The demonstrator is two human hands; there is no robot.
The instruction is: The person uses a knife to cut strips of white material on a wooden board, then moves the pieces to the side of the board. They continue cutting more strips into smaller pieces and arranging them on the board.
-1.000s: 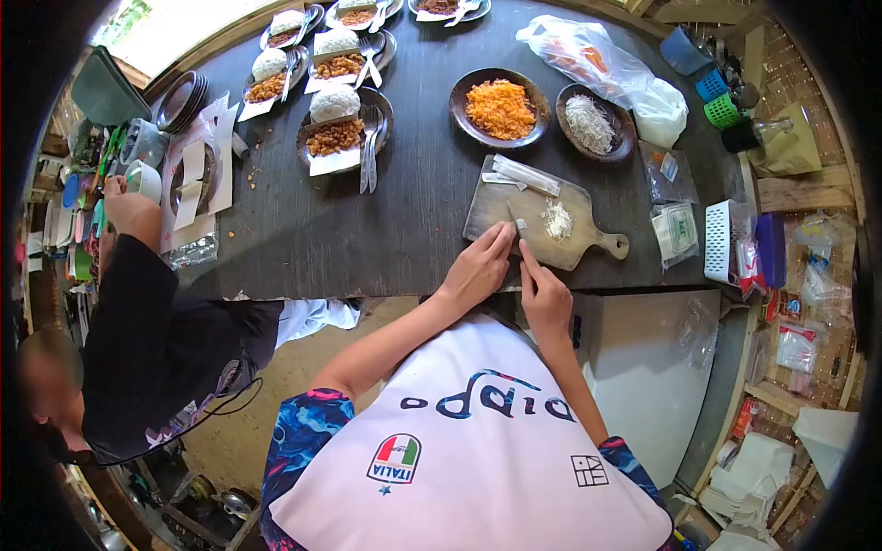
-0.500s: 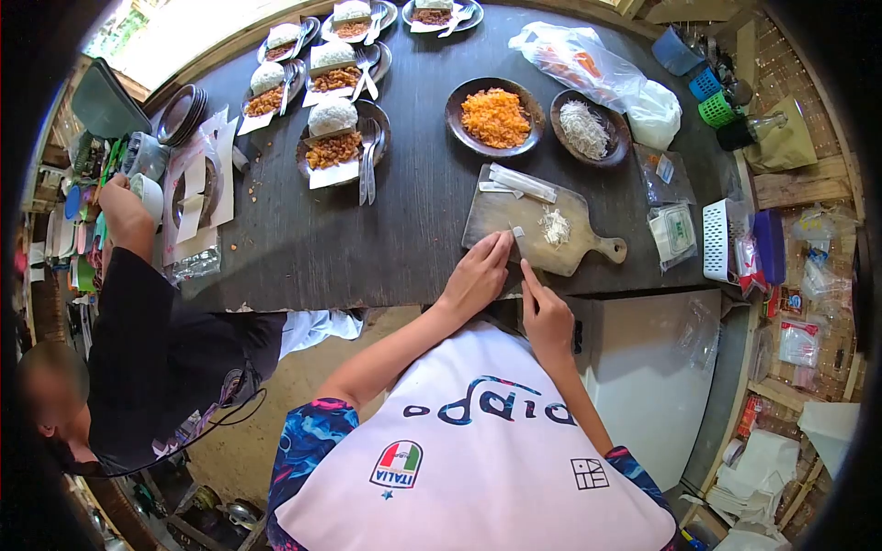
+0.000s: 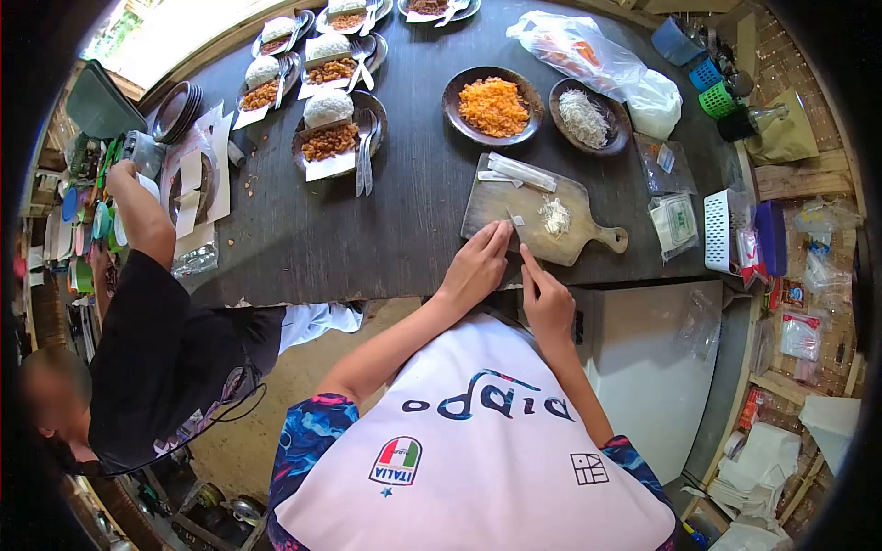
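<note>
My left hand (image 3: pixel 476 266) rests on the near edge of a wooden cutting board (image 3: pixel 491 204), its fingertips pressing a small white piece (image 3: pixel 518 221). My right hand (image 3: pixel 548 296) is just to the right of it, index finger stretched forward, gripping a thin knife (image 3: pixel 514 225) whose blade reaches the white piece. A little pile of white shreds (image 3: pixel 555 217) lies in the middle of the board. Uncut white strips (image 3: pixel 521 172) lie at its far edge.
Beyond the board, on the dark table (image 3: pixel 413 211), stand a bowl of orange shreds (image 3: pixel 493 106) and a bowl of white shreds (image 3: pixel 584 118). Several plates of rice (image 3: pixel 329 124) stand at the far left. At the left, another person's hand (image 3: pixel 122 173) reaches towards stacked cups. Plastic bags (image 3: pixel 588 50) and a white basket (image 3: pixel 718 231) lie at the right.
My hands have stayed at the white piece with hardly any shift. The other person's arm has stretched further away along the left edge of the table.
</note>
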